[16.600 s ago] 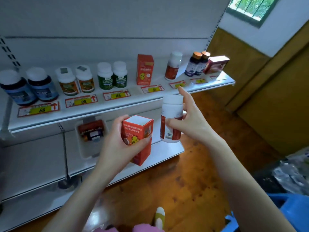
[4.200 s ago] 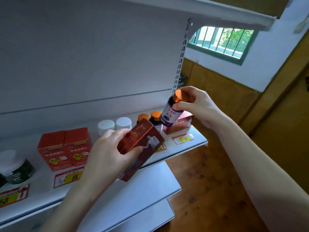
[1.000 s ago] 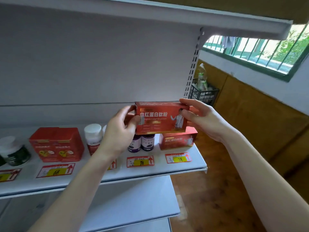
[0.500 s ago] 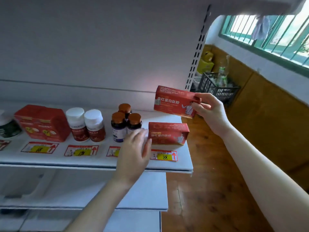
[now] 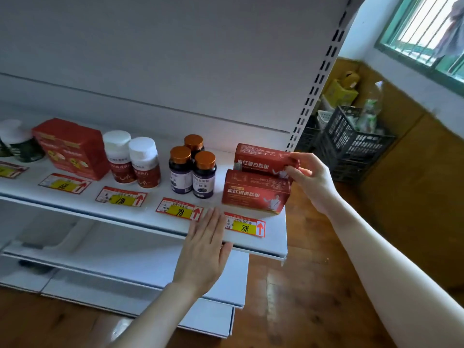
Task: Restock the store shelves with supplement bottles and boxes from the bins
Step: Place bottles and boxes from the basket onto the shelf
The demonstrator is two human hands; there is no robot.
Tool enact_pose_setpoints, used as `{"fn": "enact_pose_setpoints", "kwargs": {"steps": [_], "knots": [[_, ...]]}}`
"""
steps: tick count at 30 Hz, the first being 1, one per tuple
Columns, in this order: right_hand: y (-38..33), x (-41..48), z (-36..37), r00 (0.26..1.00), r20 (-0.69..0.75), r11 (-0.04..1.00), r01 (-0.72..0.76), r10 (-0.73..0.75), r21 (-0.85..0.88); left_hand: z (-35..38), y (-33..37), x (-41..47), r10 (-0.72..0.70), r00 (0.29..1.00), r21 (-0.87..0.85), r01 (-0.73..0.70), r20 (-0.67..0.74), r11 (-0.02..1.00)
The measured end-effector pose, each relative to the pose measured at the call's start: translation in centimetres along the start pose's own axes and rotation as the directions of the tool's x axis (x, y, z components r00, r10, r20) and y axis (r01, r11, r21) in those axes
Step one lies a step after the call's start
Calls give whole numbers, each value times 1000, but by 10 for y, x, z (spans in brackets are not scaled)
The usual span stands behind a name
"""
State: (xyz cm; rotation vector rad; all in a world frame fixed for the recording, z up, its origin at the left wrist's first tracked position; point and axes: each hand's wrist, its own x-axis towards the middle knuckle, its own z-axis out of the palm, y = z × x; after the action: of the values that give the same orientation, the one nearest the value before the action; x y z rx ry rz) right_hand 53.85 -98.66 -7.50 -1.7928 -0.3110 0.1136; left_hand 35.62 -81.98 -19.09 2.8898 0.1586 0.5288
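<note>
My right hand (image 5: 311, 182) grips the right end of a flat red box (image 5: 263, 160), which lies behind and partly above a matching red box (image 5: 256, 192) at the right end of the white shelf (image 5: 273, 244). My left hand (image 5: 204, 247) is flat and empty, fingers apart, over the shelf's front edge beside the price tag marked 88 (image 5: 244, 226). To the left stand three dark bottles with orange caps (image 5: 192, 167), two white-capped bottles (image 5: 133, 159) and red-orange boxes (image 5: 70, 148).
Price tags (image 5: 121, 197) line the shelf front. A dark jar (image 5: 17, 141) stands at the far left. Lower shelves (image 5: 140, 272) jut out below. A black crate (image 5: 351, 141) with bottles sits on the wooden floor (image 5: 313, 285) beyond the shelf's right upright.
My right hand has lowered the red box from the air down to the shelf behind the other box. My left hand has dropped from the shelf's boxes to the front edge.
</note>
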Motion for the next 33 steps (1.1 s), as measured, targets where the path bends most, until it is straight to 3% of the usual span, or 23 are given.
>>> {"fn": "enact_pose_setpoints", "kwargs": {"steps": [14,24,29,33], "knots": [[18,-3,16,990,68,991,-125,122,48,0,2,0,-28,999,59,27,17,998],[20,-8,20,994,72,989,-78,87,-124,-2,3,0,-21,999,52,19,37,998],[6,-8,20,995,-3,910,91,-101,-405,-13,4,0,1,1000,0,-1,-5,1000],[-22,-11,36,975,12,883,205,-221,-423,-35,6,4,55,986,-92,-70,-157,993]]}}
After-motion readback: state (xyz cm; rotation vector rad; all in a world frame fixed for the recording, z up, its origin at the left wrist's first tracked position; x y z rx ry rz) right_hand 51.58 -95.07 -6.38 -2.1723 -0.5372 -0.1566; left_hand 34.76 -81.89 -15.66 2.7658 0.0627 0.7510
